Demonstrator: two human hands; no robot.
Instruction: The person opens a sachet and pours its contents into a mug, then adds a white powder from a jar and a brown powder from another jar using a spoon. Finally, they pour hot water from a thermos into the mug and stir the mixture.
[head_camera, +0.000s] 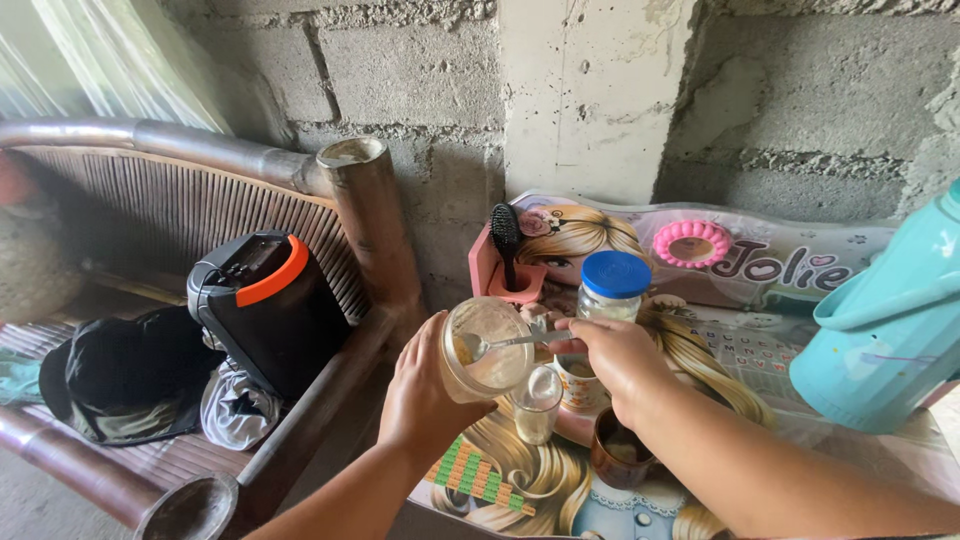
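Observation:
My left hand (425, 390) holds a clear jar (487, 348) tilted on its side, mouth toward me, with pale powder inside. My right hand (620, 362) holds a metal spoon (500, 343) whose bowl is inside the jar's mouth. Just below the jar stands a small clear glass (536, 402) with some pale liquid. A brown cup (620, 452) sits under my right wrist. Behind my hands a jar with a blue lid (613, 284) stands upright.
The things stand on a small table with a cartoon print (780, 330). A teal thermos jug (890, 320) is at the right. A pink holder with a black hairbrush (506, 250) is at the back. A bamboo bench (300, 400) at the left bears a black-and-orange speaker (265, 300) and dark cloths.

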